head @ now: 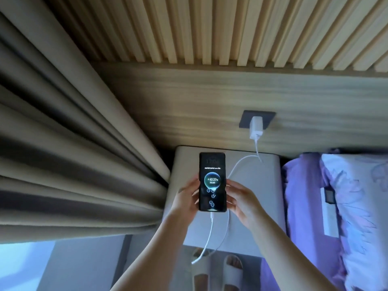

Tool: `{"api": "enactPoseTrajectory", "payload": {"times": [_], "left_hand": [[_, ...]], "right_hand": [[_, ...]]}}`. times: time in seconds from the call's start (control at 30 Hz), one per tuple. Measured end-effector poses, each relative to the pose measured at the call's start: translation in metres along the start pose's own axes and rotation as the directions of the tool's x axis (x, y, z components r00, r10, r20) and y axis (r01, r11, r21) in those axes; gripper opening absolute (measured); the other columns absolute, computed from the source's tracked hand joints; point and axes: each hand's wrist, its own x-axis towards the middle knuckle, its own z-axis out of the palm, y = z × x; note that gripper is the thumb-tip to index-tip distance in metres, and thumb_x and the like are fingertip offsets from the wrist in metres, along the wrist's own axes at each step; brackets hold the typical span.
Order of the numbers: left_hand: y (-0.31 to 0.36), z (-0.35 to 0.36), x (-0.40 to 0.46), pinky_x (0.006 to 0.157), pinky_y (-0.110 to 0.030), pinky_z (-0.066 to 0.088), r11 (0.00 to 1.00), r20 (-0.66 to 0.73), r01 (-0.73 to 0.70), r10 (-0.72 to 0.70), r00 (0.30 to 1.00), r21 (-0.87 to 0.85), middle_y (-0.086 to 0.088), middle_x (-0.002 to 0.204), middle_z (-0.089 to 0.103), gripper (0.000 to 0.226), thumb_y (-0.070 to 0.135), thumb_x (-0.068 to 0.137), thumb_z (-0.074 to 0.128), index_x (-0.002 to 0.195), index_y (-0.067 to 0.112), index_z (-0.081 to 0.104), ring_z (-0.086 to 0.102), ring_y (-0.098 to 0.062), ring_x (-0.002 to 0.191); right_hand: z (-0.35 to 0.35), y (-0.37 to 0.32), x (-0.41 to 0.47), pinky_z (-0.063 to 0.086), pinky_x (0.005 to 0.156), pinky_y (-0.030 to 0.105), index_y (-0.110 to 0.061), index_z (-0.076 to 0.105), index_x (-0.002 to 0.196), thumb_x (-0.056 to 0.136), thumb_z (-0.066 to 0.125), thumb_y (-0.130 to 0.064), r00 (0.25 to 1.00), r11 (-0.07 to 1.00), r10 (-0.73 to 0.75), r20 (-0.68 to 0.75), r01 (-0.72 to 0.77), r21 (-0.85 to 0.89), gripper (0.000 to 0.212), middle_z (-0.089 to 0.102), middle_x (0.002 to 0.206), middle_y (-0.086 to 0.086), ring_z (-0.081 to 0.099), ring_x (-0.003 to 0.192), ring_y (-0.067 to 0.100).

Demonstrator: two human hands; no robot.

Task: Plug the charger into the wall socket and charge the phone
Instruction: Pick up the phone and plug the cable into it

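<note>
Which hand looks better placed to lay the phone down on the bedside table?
Probably the left hand: it grips the phone along its edge, clear of the cable. The right hand has the cable looping past it.

phone (212, 181): glossy glass front. charger (256, 128) and cable (220, 238): smooth white plastic. wall panel (189, 106): matt wood grain, ribbed slats above. curtain (63, 143): heavy matt cloth. bedding (346, 196): soft printed fabric.

Bare forearms (159, 244), pale open-toed slippers (232, 269)
</note>
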Motion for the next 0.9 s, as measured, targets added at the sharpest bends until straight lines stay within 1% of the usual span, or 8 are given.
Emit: {"api": "enactPoseTrajectory", "payload": {"times": [0.07, 0.17, 0.23, 0.33, 0.43, 0.53, 0.77, 0.9], "left_hand": [[-0.003, -0.007, 0.015, 0.067, -0.027, 0.047, 0.997, 0.016, 0.013, -0.014, 1.0, 0.071, 0.007, 0.087, 0.075, 0.025, 0.021, 0.091, 0.05, 0.103, 0.028, 0.07, 0.069, -0.01, 0.074], [-0.008, -0.015, 0.037, 0.061, -0.024, 0.043, 0.987, 0.024, 0.022, -0.026, 0.999, 0.159, 0.01, 0.082, 0.073, 0.026, 0.018, 0.09, 0.051, 0.102, 0.03, 0.071, 0.065, -0.009, 0.073], [-0.014, -0.02, 0.054, 0.065, -0.025, 0.044, 0.981, 0.003, 0.038, -0.04, 0.999, 0.189, 0.008, 0.084, 0.072, 0.026, 0.015, 0.088, 0.053, 0.1, 0.029, 0.071, 0.065, -0.011, 0.076], [-0.024, -0.026, 0.076, 0.071, -0.028, 0.046, 0.976, -0.051, 0.097, -0.088, 0.995, 0.196, 0.001, 0.094, 0.07, 0.029, 0.016, 0.087, 0.052, 0.109, 0.024, 0.069, 0.063, -0.016, 0.085], [-0.034, -0.03, 0.094, 0.071, -0.027, 0.046, 0.965, -0.081, 0.144, -0.129, 0.988, 0.218, 0.001, 0.091, 0.069, 0.026, 0.015, 0.087, 0.052, 0.105, 0.022, 0.07, 0.063, -0.017, 0.085], [-0.041, -0.033, 0.107, 0.069, -0.025, 0.045, 0.958, -0.098, 0.167, -0.148, 0.984, 0.234, 0.0, 0.086, 0.067, 0.028, 0.011, 0.087, 0.049, 0.105, 0.021, 0.069, 0.061, -0.017, 0.081], [-0.052, -0.039, 0.132, 0.069, -0.026, 0.045, 0.928, -0.186, 0.253, -0.207, 0.96, 0.272, -0.004, 0.091, 0.069, 0.03, 0.009, 0.086, 0.048, 0.108, 0.014, 0.068, 0.062, -0.016, 0.081], [-0.057, -0.041, 0.14, 0.074, -0.029, 0.047, 0.913, -0.235, 0.281, -0.216, 0.948, 0.296, -0.009, 0.095, 0.068, 0.029, 0.01, 0.085, 0.052, 0.11, 0.007, 0.066, 0.062, -0.02, 0.087]], "right_hand": [[-0.002, 0.013, 0.021, 0.052, 0.063, 0.026, -0.01, 0.07, 0.106, 0.087, 0.052, -0.003, 1.0, 1.0, 0.012, -0.027, -0.012, -0.027, 0.027, 0.072, 0.09, 0.008, 0.068, 0.077, 0.021], [-0.006, 0.034, 0.053, 0.052, 0.06, 0.025, -0.008, 0.068, 0.11, 0.088, 0.054, -0.001, 0.995, 0.999, 0.037, -0.087, -0.039, -0.018, 0.027, 0.07, 0.09, 0.011, 0.067, 0.073, 0.02], [-0.01, 0.048, 0.073, 0.051, 0.06, 0.028, -0.007, 0.067, 0.108, 0.087, 0.055, 0.001, 0.988, 0.998, 0.066, -0.138, -0.067, 0.003, 0.025, 0.07, 0.086, 0.01, 0.067, 0.071, 0.02], [-0.017, 0.067, 0.096, 0.052, 0.06, 0.028, -0.01, 0.067, 0.105, 0.087, 0.056, 0.002, 0.973, 0.993, 0.121, -0.197, -0.12, 0.015, 0.024, 0.069, 0.081, 0.007, 0.067, 0.068, 0.019], [-0.023, 0.079, 0.11, 0.053, 0.055, 0.025, -0.01, 0.068, 0.103, 0.087, 0.056, 0.002, 0.961, 0.987, 0.153, -0.231, -0.158, -0.004, 0.023, 0.069, 0.079, 0.007, 0.067, 0.065, 0.017], [-0.027, 0.087, 0.122, 0.052, 0.059, 0.028, -0.011, 0.067, 0.101, 0.089, 0.053, 0.003, 0.949, 0.983, 0.173, -0.263, -0.182, -0.009, 0.023, 0.068, 0.083, 0.009, 0.066, 0.069, 0.019], [-0.028, 0.104, 0.146, 0.052, 0.058, 0.027, -0.011, 0.064, 0.1, 0.09, 0.051, 0.004, 0.931, 0.98, 0.186, -0.316, -0.2, -0.015, 0.022, 0.066, 0.093, 0.016, 0.065, 0.067, 0.019], [-0.029, 0.114, 0.156, 0.054, 0.063, 0.028, -0.007, 0.064, 0.107, 0.089, 0.052, 0.006, 0.92, 0.979, 0.162, -0.356, -0.195, -0.06, 0.026, 0.065, 0.094, 0.014, 0.065, 0.071, 0.024]]}}
